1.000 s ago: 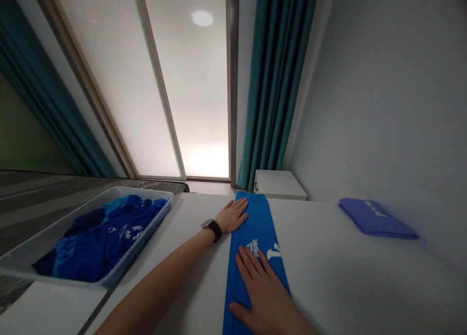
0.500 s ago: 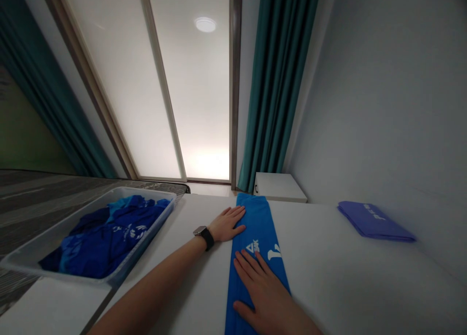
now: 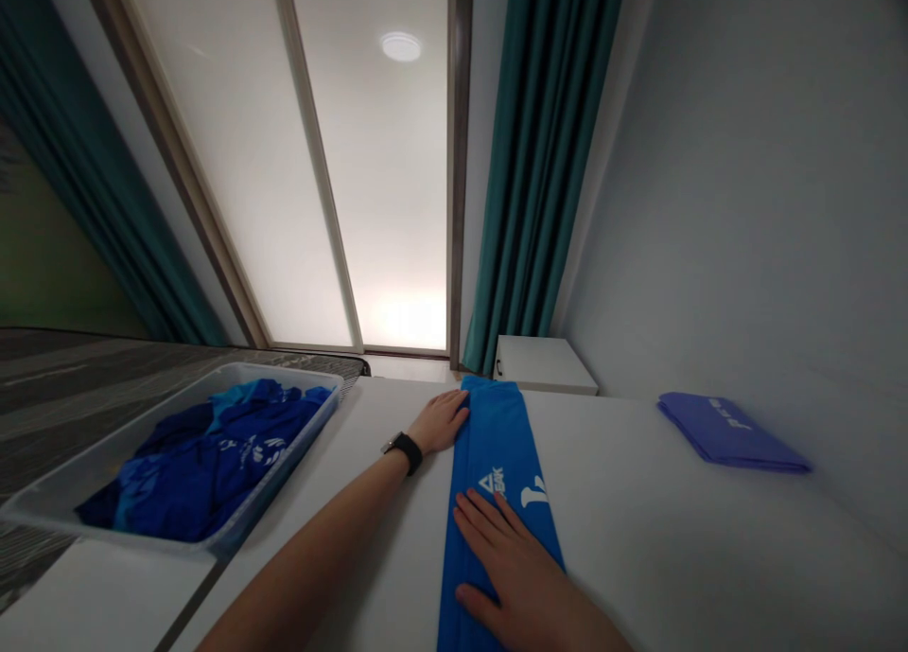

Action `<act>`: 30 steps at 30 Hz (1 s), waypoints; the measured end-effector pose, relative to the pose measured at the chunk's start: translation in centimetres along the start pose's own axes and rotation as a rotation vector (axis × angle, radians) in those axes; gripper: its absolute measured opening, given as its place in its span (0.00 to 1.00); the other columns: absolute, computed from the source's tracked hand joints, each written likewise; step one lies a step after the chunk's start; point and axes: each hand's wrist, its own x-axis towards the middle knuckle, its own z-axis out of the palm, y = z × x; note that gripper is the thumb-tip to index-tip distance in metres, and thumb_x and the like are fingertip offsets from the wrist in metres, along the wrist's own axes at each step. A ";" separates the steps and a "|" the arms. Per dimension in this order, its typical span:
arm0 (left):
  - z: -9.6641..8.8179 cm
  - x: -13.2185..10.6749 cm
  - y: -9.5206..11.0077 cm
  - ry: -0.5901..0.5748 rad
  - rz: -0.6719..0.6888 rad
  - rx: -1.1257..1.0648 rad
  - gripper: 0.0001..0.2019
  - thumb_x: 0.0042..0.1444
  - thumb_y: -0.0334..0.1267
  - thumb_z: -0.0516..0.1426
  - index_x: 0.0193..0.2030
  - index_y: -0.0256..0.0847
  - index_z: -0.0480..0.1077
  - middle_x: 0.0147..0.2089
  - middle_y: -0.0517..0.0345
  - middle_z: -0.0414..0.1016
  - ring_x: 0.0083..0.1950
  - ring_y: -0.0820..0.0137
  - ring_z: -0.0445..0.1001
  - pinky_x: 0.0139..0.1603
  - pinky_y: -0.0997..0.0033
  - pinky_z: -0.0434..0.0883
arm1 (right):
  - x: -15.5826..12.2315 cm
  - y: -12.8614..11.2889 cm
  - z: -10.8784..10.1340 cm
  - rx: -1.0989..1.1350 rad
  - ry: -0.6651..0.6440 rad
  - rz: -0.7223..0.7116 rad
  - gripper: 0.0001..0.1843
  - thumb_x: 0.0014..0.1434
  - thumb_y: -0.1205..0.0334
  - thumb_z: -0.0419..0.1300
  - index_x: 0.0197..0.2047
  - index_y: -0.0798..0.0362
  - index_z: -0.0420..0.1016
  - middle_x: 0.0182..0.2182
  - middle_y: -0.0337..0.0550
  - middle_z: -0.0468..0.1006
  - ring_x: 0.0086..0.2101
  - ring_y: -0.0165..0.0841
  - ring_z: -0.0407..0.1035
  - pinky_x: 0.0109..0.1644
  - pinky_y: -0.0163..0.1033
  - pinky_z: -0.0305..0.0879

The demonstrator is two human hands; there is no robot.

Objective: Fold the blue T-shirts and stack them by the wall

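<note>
A bright blue garment (image 3: 497,444) with white lettering lies folded into a long narrow strip on the white table (image 3: 638,519), running away from me. My right hand (image 3: 515,572) lies flat on its near part, fingers spread. My left hand (image 3: 441,421), with a black watch on the wrist, rests at the strip's far left edge, fingers stretched along the fabric. Neither hand holds anything.
A grey plastic tray (image 3: 92,463) at the left holds a heap of crumpled blue clothes (image 3: 205,458). A folded purple garment (image 3: 730,431) lies at the far right by the wall. A small white cabinet (image 3: 543,363), teal curtains and a frosted window stand beyond the table.
My left hand has slid farther up along the strip's left edge. My right hand stays flat on the near part.
</note>
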 end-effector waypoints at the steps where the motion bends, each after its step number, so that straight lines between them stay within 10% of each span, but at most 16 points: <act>1: -0.1 0.1 -0.1 0.038 -0.039 -0.021 0.20 0.66 0.42 0.48 0.61 0.41 0.67 0.62 0.50 0.71 0.64 0.62 0.65 0.66 0.57 0.59 | 0.0 -0.1 -0.1 0.000 0.003 0.004 0.38 0.66 0.45 0.49 0.73 0.50 0.43 0.71 0.41 0.41 0.69 0.41 0.34 0.72 0.53 0.28; 7: -1.6 2.4 -0.6 0.090 -0.224 -0.121 0.19 0.65 0.36 0.45 0.49 0.36 0.75 0.42 0.49 0.80 0.44 0.64 0.77 0.46 0.65 0.72 | -0.1 -0.3 -0.5 0.050 -0.001 0.020 0.36 0.66 0.46 0.48 0.72 0.48 0.45 0.71 0.38 0.42 0.69 0.40 0.35 0.72 0.52 0.28; 15: -1.9 7.8 -0.9 -0.179 -0.302 -0.206 0.11 0.56 0.36 0.55 0.36 0.38 0.79 0.28 0.57 0.79 0.33 0.67 0.76 0.36 0.72 0.70 | 0.2 0.4 -0.3 0.094 -0.028 0.006 0.37 0.66 0.45 0.49 0.72 0.47 0.43 0.71 0.37 0.41 0.69 0.41 0.35 0.72 0.53 0.28; 30: -0.5 9.9 -1.1 -0.344 -0.427 -0.326 0.09 0.52 0.41 0.60 0.26 0.40 0.74 0.26 0.59 0.77 0.26 0.71 0.72 0.28 0.74 0.69 | 0.3 0.8 0.0 0.110 -0.022 -0.006 0.36 0.66 0.47 0.48 0.73 0.48 0.44 0.72 0.38 0.41 0.70 0.39 0.33 0.72 0.51 0.25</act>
